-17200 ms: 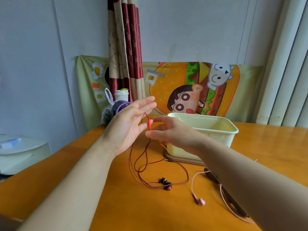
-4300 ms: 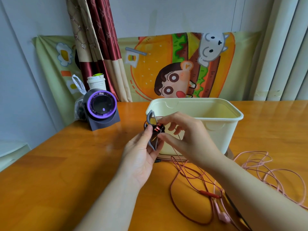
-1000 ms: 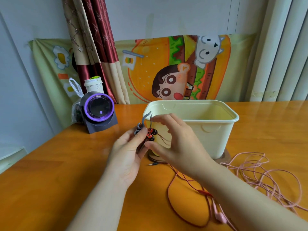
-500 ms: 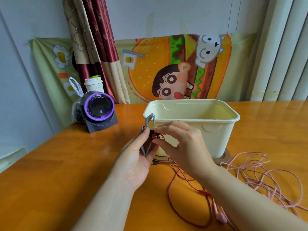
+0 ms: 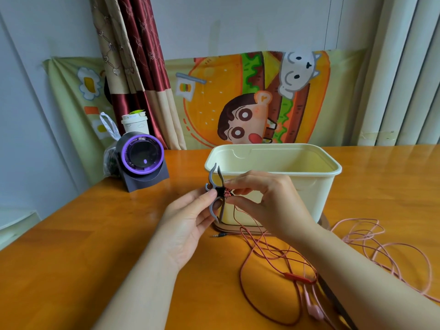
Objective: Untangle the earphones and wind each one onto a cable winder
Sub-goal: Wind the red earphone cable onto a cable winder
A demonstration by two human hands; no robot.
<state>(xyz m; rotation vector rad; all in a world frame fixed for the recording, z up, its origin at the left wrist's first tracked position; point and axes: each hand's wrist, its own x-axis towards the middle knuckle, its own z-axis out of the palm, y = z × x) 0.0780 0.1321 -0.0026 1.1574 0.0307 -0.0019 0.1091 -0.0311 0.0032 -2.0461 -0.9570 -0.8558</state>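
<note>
The grey four-pronged plastic cable winder [image 5: 212, 179] has turned face-on. The left hand [image 5: 188, 225] pinches it, and the right hand [image 5: 264, 203] pinches the red braided earphones [image 5: 297, 278] at its hub. Winding has barely begun; the pink wired earphones [image 5: 314, 312] lie loose.

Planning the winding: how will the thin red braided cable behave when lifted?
Probably floppy: the thin red braided earphone cable lies in loose loops on the orange wooden table. May snag the pink earphone cable crossing it.
</note>
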